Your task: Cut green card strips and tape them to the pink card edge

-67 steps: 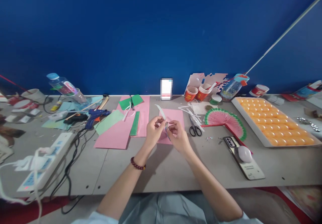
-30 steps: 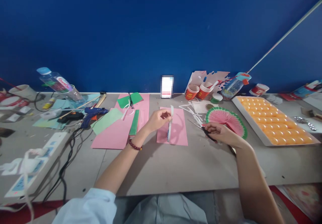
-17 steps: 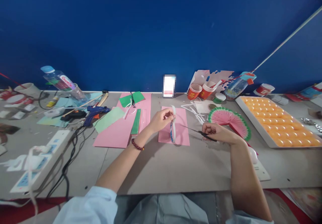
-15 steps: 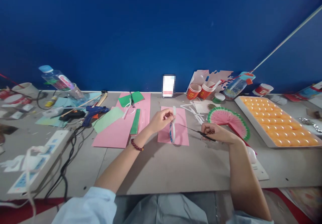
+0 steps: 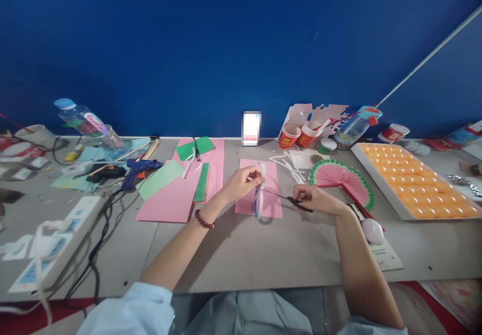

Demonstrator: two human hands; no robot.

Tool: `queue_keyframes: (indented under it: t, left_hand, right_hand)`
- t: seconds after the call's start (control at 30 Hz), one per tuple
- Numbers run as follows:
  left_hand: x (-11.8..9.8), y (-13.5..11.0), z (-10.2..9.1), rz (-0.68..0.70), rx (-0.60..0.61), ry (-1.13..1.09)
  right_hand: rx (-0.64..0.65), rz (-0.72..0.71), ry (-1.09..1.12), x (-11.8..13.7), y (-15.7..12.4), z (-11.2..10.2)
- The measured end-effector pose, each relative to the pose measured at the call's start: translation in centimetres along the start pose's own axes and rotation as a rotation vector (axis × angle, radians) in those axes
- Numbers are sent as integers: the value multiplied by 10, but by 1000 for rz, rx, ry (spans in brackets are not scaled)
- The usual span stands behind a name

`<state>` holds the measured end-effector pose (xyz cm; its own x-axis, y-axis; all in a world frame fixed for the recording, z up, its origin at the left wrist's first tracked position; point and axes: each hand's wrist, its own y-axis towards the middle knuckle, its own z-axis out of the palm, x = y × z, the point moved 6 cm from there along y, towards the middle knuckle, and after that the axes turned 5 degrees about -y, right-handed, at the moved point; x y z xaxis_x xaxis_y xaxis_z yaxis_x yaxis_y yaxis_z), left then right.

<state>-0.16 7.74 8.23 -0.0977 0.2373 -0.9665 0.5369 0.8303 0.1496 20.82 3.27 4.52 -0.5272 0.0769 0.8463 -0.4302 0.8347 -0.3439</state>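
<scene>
One strip (image 5: pixel 260 205), probably light and flimsy, is pinched by the left hand (image 5: pixel 246 180), best held at its top; scissors (image 5: pixel 298 204) are gripped by the right hand (image 5: pixel 314 199).

Strip loop (image 5: pixel 260 205) above paper sheet (image 5: pixel 244 204); glue gun (image 5: pixel 138 166) left, fan (image 5: pixel 331 175) right.

Over the small pink sheet (image 5: pixel 244 208), the left hand (image 5: pixel 244 182) pinches a curved white strip (image 5: pixel 261 207) with some blue on it. The right hand (image 5: pixel 314 198), just right of the sheet, grips black-handled scissors (image 5: pixel 299 203), blades reaching over the sheet to the strip; whether they touch is unclear. Behind the sheet stands a lit screen (image 5: pixel 251 128). Left of the sheet lies a blue glue gun (image 5: pixel 139 172); to its right, a watermelon-patterned fan (image 5: pixel 339 177), then a tray (image 5: pixel 390 202) of orange balls (image 5: pixel 417 184)
</scene>
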Motion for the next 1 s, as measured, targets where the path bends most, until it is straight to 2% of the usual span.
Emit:
queue_keyframes:
  t: [0.23,0.7,1.0]
  left_hand:
    - [-2,-2,7,-22,49,-5]
    - [-15,-5,13,31,97,47]
    - [-11,-6,15,-3,123,13]
  right_hand:
    - [22,-9,-22,6,-3,1]
    - [41,-16,-72,11,-9,4]
    - [31,-12,-44,17,-11,7]
